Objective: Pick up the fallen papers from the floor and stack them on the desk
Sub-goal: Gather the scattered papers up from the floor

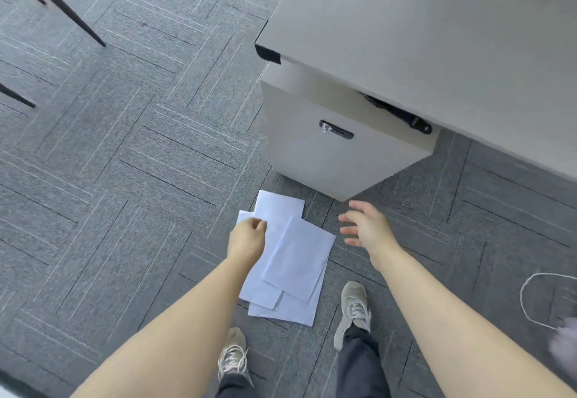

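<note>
The left grip is curled with its fingers drawn together over the far left corner of the papers; whether it actually pinches a sheet cannot be told, since the fingertips are turned away from the camera. The right grip has its fingers spread apart and holds nothing, hovering over the carpet floor just right of the papers' far right edge. The papers lie between the two grips, a loose overlapping pile of several white sheets fanned at different angles, flat on the floor. Most of the pile stretches toward the camera from the left grip, ending between the person's two shoes. Just beyond the pile stands a grey drawer cabinet with a lock on its front, tucked under the corner of the tabletop, which fills the far right. Dark chair legs show at the far left, well apart from the papers. A white cord loops on the floor at the right edge.
</note>
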Tool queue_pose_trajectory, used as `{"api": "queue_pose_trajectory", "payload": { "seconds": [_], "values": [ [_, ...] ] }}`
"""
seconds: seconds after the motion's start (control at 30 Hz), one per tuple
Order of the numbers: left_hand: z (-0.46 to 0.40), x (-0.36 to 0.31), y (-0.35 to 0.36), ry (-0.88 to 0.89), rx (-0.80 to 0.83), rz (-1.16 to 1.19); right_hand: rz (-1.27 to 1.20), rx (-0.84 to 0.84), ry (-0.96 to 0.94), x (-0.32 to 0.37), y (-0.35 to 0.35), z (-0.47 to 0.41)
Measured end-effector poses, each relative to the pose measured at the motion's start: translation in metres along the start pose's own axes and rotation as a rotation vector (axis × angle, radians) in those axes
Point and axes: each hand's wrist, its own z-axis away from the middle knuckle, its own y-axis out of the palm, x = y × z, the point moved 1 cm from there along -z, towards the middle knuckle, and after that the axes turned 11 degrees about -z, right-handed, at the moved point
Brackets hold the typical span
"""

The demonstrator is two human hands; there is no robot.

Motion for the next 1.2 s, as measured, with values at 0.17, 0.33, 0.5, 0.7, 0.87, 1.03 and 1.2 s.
{"api": "queue_pose_trajectory", "payload": {
  "seconds": [0.17,0.33,0.5,0.7,0.87,1.03,1.2],
  "values": [
    [-0.034,0.153,0.033,-0.164,0.099,-0.063,0.153,-0.016,0.187,-0.135,0.039,-0.033],
    [-0.108,0.253,0.106,-0.243,0.118,0.017,0.250,-0.064,0.272,-0.282,0.054,-0.119],
    [-0.218,0.314,0.190,-0.181,0.052,-0.049,0.343,-0.189,0.233,-0.403,0.036,-0.232],
    [-0.309,0.343,0.246,-0.157,-0.112,-0.130,0.358,-0.442,0.208,-0.485,0.022,-0.328],
    [-0.324,0.339,0.262,-0.219,-0.231,-0.125,0.402,-0.541,0.072,-0.492,0.057,-0.334],
    [-0.316,0.324,0.278,-0.149,-0.154,-0.139,0.343,-0.457,0.024,-0.493,0.100,-0.330],
    [-0.316,0.324,0.295,-0.034,0.040,0.024,0.237,-0.299,0.078,-0.486,0.121,-0.331]
  ]
}}
